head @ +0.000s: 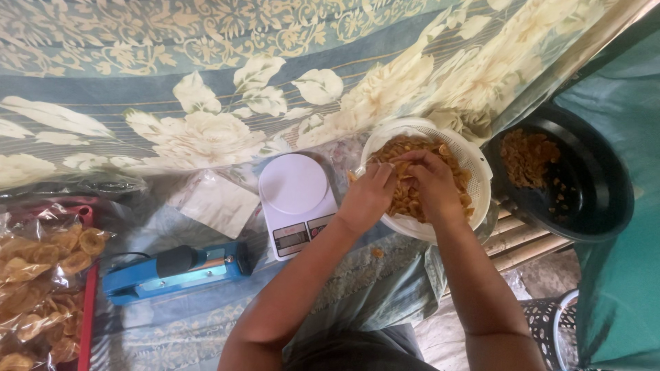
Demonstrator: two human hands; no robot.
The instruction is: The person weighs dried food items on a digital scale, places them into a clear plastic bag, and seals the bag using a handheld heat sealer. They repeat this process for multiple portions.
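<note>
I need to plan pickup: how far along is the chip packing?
Done: sealed bags of chips lie stacked at the left. In hand: left hand and right hand are in the white colander of chips. Left: more chips in the black basin; scale bare.

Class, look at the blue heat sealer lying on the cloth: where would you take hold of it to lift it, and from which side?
Grip the blue heat sealer around the middle of its long body, just beside the black knob, coming from above. It lies flat and lengthwise, its top is unobstructed, and a central hold should balance it. Both hands are busy in the white colander.
</note>
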